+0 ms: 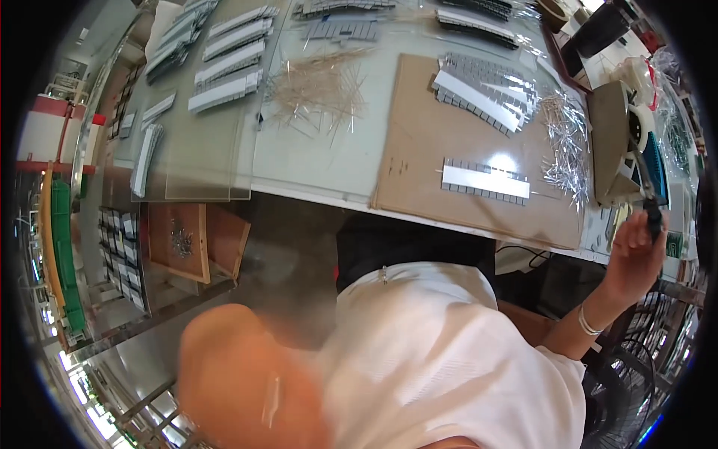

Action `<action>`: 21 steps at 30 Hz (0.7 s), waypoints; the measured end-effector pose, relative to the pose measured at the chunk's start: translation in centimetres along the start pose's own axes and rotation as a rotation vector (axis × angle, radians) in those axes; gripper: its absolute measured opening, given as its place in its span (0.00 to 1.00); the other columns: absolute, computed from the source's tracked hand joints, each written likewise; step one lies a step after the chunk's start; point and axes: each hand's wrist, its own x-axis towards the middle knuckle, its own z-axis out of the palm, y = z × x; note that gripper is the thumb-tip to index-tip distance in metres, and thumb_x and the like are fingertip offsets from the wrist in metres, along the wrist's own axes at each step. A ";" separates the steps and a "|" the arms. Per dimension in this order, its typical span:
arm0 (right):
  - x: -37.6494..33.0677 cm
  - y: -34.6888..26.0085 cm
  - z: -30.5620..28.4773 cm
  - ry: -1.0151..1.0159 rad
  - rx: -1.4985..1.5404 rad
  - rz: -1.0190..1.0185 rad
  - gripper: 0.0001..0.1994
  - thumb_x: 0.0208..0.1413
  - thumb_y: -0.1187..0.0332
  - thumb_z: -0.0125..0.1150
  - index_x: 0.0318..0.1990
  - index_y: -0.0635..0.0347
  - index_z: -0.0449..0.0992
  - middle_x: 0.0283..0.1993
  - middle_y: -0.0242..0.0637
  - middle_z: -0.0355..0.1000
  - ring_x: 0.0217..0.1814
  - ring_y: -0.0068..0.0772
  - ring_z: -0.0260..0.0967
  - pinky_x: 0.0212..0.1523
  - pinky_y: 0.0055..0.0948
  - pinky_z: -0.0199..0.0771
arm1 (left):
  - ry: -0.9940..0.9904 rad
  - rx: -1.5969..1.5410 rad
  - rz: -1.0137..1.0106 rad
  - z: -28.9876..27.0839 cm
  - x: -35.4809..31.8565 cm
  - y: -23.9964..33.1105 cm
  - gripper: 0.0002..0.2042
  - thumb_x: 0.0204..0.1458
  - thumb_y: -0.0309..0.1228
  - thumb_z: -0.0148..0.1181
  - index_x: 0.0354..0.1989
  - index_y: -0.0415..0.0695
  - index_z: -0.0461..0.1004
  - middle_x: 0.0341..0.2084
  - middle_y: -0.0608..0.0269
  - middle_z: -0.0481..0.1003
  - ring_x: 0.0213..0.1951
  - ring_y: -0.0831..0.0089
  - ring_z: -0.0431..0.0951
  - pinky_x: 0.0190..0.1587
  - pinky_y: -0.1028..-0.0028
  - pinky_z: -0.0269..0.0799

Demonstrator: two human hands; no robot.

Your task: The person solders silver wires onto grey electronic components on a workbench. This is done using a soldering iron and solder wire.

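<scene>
A black handle on a slim metal shaft (653,218) rises beside the right end of the bench (314,161), the fingers of a person's right hand (636,243) curled around it. The left hand (235,359), well apart from it at lower left, is a skin-toned blur merging with the arm — whether it is open or closed cannot be told. Just beyond the handle sits a beige, box-shaped device (612,138) with a round white part. To its left, a brown rectangular board (419,131) carries a white-faced strip with grey toothed edges (485,182), lying alone near the front; a fanned stack of similar strips (486,93) behind it; and a tangle of shiny, thin metal pins (565,146) at the board's right side. Farther left lie a heap of fine, straw-coloured and clear sticks (318,90) and more white-and-grey strips in rows (232,60). Small dark marks show on the brown board — too faint to read. The person wears a white shirt (441,344) and a pale bracelet (587,322).
</scene>
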 end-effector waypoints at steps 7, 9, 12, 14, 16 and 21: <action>-2.1 3.8 2.9 -0.146 -0.004 0.038 0.18 0.60 0.65 0.57 0.52 0.62 0.59 0.30 0.37 0.65 0.29 0.24 0.54 0.27 0.22 0.55 | 0.563 1.579 -0.432 -4.9 2.5 -13.7 0.13 0.48 0.27 0.62 0.43 0.43 0.77 0.40 0.63 0.71 0.44 0.64 0.69 0.47 0.64 0.61; -2.2 4.7 3.2 -0.125 -0.024 0.028 0.18 0.60 0.66 0.57 0.52 0.63 0.59 0.33 0.39 0.67 0.28 0.23 0.55 0.27 0.22 0.56 | 0.562 1.573 -0.494 -5.6 2.5 -14.9 0.16 0.49 0.30 0.62 0.47 0.45 0.76 0.47 0.64 0.69 0.49 0.65 0.67 0.51 0.63 0.58; -1.9 5.2 2.8 -0.110 -0.067 0.036 0.20 0.59 0.66 0.58 0.52 0.63 0.58 0.39 0.45 0.71 0.27 0.22 0.57 0.28 0.21 0.57 | 0.504 1.631 -0.522 -5.7 2.4 -15.5 0.20 0.50 0.35 0.61 0.53 0.45 0.73 0.49 0.65 0.68 0.53 0.65 0.65 0.53 0.60 0.55; -1.4 5.4 2.5 -0.105 -0.084 0.042 0.19 0.59 0.66 0.58 0.52 0.63 0.59 0.36 0.42 0.69 0.28 0.23 0.57 0.28 0.21 0.57 | 0.463 1.642 -0.522 -5.8 2.4 -15.4 0.22 0.52 0.40 0.59 0.54 0.44 0.72 0.52 0.63 0.67 0.56 0.64 0.63 0.58 0.58 0.52; -0.8 5.8 2.7 -0.133 -0.054 0.055 0.19 0.59 0.66 0.58 0.52 0.62 0.59 0.34 0.41 0.69 0.29 0.23 0.58 0.30 0.22 0.58 | 0.438 1.630 -0.552 -5.4 2.5 -15.2 0.23 0.52 0.41 0.59 0.54 0.43 0.72 0.53 0.63 0.67 0.57 0.63 0.63 0.60 0.56 0.50; -1.1 6.0 3.0 -0.090 -0.118 0.009 0.19 0.59 0.67 0.58 0.54 0.62 0.60 0.29 0.37 0.64 0.32 0.24 0.59 0.46 0.26 0.62 | 0.383 1.556 -0.555 -3.0 2.4 -14.9 0.28 0.52 0.47 0.58 0.58 0.41 0.69 0.55 0.61 0.66 0.59 0.61 0.63 0.65 0.51 0.46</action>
